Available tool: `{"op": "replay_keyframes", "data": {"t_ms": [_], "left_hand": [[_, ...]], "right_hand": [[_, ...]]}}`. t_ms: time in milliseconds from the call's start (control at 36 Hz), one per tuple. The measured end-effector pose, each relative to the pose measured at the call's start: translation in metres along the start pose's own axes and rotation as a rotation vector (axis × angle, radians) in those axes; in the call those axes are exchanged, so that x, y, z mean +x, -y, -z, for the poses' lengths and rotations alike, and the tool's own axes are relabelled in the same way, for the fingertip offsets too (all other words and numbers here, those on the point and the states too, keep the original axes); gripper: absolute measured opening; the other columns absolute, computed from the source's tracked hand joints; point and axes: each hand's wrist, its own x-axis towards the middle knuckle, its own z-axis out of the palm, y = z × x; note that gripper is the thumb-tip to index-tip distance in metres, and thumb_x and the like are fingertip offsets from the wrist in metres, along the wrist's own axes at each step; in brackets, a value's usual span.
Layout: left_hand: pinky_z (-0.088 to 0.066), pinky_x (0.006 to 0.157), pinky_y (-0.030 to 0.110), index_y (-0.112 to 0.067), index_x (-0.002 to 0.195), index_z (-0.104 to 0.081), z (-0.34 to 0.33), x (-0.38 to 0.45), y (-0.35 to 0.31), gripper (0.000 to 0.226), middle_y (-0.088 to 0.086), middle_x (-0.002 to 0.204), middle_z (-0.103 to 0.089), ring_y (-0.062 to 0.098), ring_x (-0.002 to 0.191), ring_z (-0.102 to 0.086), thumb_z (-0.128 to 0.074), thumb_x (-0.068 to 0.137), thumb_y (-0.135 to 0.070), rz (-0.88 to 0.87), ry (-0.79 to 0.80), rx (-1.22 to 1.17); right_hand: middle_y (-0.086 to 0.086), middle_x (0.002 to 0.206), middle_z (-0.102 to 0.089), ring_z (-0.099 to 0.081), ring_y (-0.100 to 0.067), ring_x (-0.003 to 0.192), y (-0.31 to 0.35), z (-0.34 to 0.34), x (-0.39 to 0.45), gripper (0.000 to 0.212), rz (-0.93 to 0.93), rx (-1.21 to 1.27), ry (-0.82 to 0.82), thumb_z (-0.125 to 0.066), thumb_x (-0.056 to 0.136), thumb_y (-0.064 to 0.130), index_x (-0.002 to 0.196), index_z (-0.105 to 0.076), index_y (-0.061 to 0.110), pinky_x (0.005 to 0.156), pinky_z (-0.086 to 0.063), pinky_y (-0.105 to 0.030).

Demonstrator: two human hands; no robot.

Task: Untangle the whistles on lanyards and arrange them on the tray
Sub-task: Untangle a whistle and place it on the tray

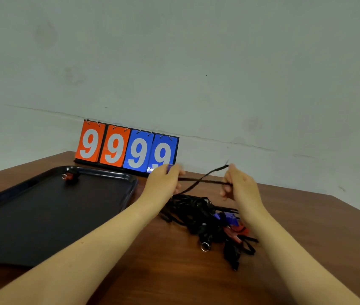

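Both my left hand [163, 179] and right hand [238, 186] pinch one lanyard [203, 180] above the tangle [207, 219]. I'd draw it out slowly, easing off wherever it snags

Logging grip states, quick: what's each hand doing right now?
Left hand: pinches the black lanyard and a purple whistle.
Right hand: grips the same lanyard.

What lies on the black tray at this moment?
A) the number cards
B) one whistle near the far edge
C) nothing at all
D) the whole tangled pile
B: a single whistle lies near the far edge of the tray, while the tangled pile sits on the table.
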Motion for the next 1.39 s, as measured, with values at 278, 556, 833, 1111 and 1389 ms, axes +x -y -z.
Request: {"op": "replay_keyframes", "data": {"t_ms": [278,556,833,1111,1389], "left_hand": [[-0.022,0.036,0.018,-0.015,0.089,-0.057,0.012,0.003,-0.016,0.02,0.003,0.063,-0.036,0.008,0.039,-0.028,-0.041,0.098,-0.023,0.135,-0.016,-0.22],[-0.051,0.055,0.025,-0.004,0.094,-0.067,0.006,-0.007,-0.032,0.034,0.01,0.073,-0.054,0.012,0.051,-0.051,-0.048,0.1,-0.032,0.104,0.151,-0.56],[-0.055,0.065,0.025,-0.003,0.099,-0.068,0.005,-0.002,-0.022,0.026,0.011,0.087,-0.064,0.013,0.065,-0.061,-0.058,0.095,-0.027,0.058,0.185,-0.553],[-0.046,0.059,0.012,-0.027,0.095,-0.06,0.008,0.001,-0.004,0.017,-0.009,0.084,-0.06,0.001,0.064,-0.055,-0.046,0.096,-0.017,-0.197,0.21,0.374],[-0.039,0.064,0.016,-0.024,0.099,-0.06,0.006,0.005,0.012,0.013,-0.008,0.086,-0.058,0.007,0.076,-0.053,-0.049,0.097,-0.029,-0.354,0.334,0.683]], "right_hand": [[-0.013,0.095,-0.065,-0.058,-0.029,0.091,-0.025,0.045,0.022,0.046,-0.057,-0.991,-0.178,-0.03,0.1,0.041,0.094,-0.062,0.008,0.069,-0.046,-0.034],[0.022,0.118,-0.059,-0.052,0.009,0.109,-0.004,-0.022,-0.02,0.024,0.144,-0.413,0.401,-0.041,0.099,0.04,0.114,-0.06,0.04,0.095,-0.037,-0.017],[-0.003,0.093,-0.073,-0.064,-0.024,0.099,-0.006,-0.023,-0.024,0.03,-0.033,-0.008,0.447,-0.044,0.1,0.025,0.09,-0.067,0.008,0.1,-0.046,-0.042],[0.006,0.045,-0.023,-0.025,-0.01,0.039,0.0,-0.005,-0.002,0.03,-0.316,0.577,0.19,-0.045,0.1,0.024,0.076,-0.053,0.008,0.055,-0.034,-0.028],[0.008,0.041,-0.02,-0.017,-0.007,0.031,0.003,0.014,0.006,0.043,-0.59,0.626,0.209,-0.049,0.096,0.032,0.057,-0.042,0.014,0.035,-0.021,-0.019]]}}
